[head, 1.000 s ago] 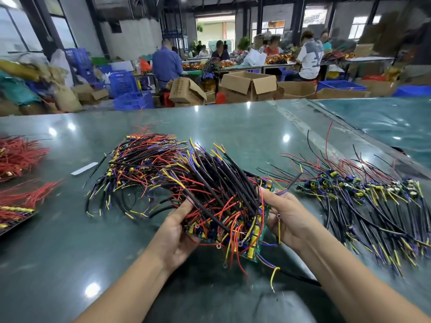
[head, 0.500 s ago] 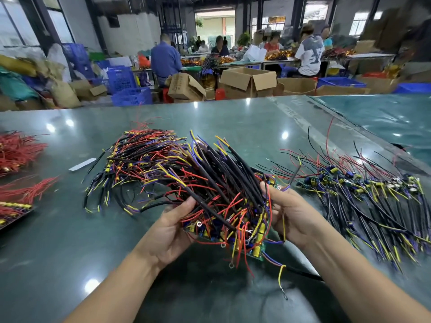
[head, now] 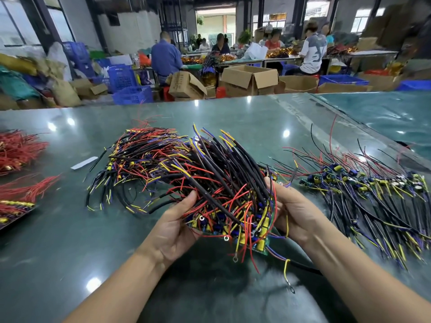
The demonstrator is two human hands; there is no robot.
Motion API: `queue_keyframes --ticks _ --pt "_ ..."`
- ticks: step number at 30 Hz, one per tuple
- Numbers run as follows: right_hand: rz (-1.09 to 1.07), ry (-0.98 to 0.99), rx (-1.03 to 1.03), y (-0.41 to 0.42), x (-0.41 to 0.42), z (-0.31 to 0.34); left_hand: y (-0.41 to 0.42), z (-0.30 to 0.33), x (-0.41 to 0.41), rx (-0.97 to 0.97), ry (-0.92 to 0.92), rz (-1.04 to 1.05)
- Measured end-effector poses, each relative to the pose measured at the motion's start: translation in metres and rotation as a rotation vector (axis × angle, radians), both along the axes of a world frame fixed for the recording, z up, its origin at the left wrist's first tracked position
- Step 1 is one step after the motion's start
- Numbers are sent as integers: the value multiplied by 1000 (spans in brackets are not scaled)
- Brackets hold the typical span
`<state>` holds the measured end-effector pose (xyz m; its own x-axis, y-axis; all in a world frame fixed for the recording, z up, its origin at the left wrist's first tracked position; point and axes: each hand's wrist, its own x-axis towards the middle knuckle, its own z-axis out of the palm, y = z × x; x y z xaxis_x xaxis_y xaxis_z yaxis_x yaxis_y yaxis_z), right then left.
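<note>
You have a bundle of wired circuit boards (head: 229,190) between your two hands, lifted off the tabletop (head: 58,229) over the middle of its near edge. Your left hand (head: 171,228) cups the bundle's left side from below, thumb pressed against the wires. Your right hand (head: 297,216) clasps the right side, palm turned inward, with its fingertips lost among the wires. Both hands grasp the bundle. The green boards sit at the low end nearest you, and the black, red, yellow and blue leads fan up and away toward the far edge. A few leads with ring terminals dangle below the boards.

Just behind the bundle, toward the middle of the tabletop, lies a loose pile of the same wired assemblies (head: 140,164); whether bundle and pile touch cannot be told. More assemblies (head: 373,197) lie spread out in a row toward the right edge. Red wire bunches (head: 17,148) rest at the left edge, and a small white strip (head: 84,162) lies between them and the pile.
</note>
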<state>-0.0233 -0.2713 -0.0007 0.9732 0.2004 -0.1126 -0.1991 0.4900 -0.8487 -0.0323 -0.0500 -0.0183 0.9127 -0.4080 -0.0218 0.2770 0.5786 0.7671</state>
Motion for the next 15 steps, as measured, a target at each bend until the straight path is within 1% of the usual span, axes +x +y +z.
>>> queue_keyframes --ticks 3,6,10,13,15 --pt "-6 24 19 0 2 -4 0 0 0 -1 4 2" --pt "18 8 59 2 0 0 -2 1 0 10 14 35" --pt "-37 74 -121 3 1 6 -6 2 -2 75 42 207" --pt "3 93 -151 2 -2 9 -9 4 -7 97 9 286" --pt "32 57 -105 0 -6 13 -10 3 -9 114 23 319"
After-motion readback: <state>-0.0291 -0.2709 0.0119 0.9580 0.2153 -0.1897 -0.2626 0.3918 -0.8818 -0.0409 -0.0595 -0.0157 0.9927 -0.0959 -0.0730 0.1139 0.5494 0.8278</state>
